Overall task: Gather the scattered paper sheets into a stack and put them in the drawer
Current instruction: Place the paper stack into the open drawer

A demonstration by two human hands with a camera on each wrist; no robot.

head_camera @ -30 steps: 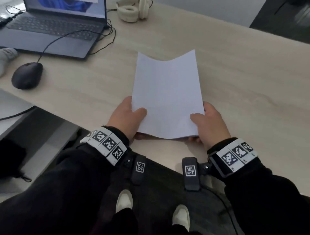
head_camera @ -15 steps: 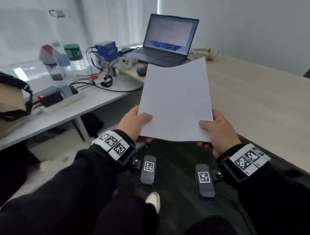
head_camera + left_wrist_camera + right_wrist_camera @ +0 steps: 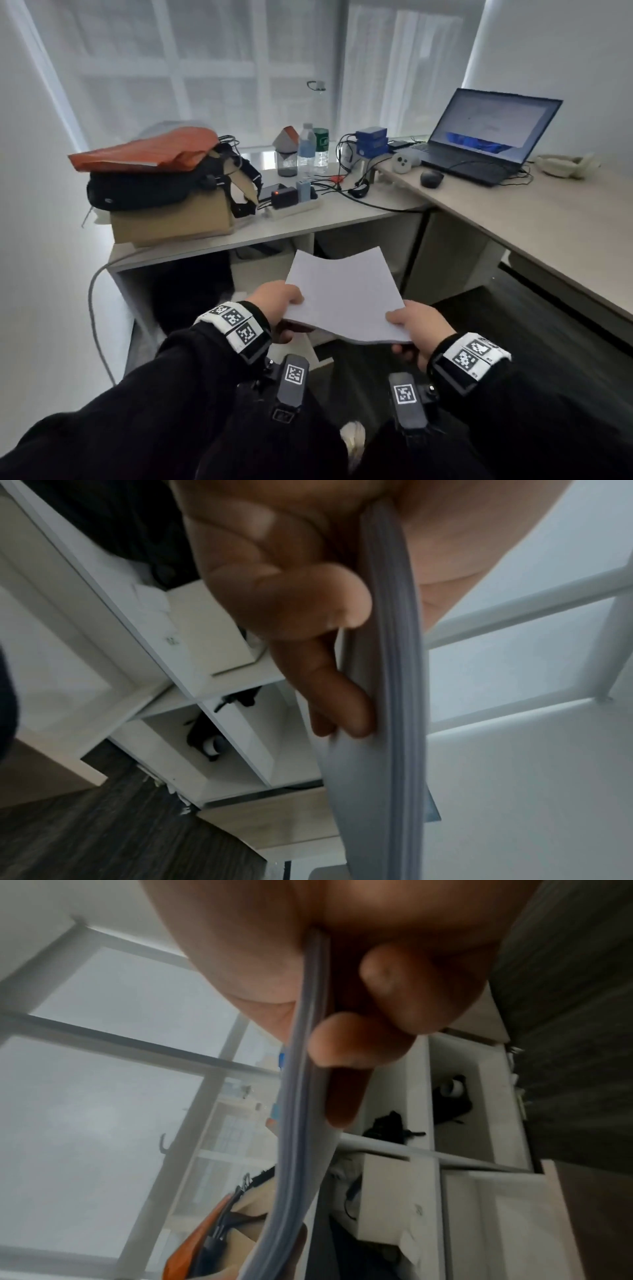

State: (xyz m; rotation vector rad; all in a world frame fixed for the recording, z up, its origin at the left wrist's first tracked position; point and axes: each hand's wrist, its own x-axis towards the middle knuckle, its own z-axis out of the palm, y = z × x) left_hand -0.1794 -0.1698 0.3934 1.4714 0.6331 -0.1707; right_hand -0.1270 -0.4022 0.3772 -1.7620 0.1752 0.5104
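Below the grey surface, in front of the open shelves, both hands hold the stack of paper in the air. On the left, the left hand pinches the stack's near left corner, thumb on top and fingers curled beneath. On the right, the right hand pinches the near right corner the same way, fingers underneath. Farther right, a laptop stands open on the wooden surface.

Left hand and right hand hold the paper stack.
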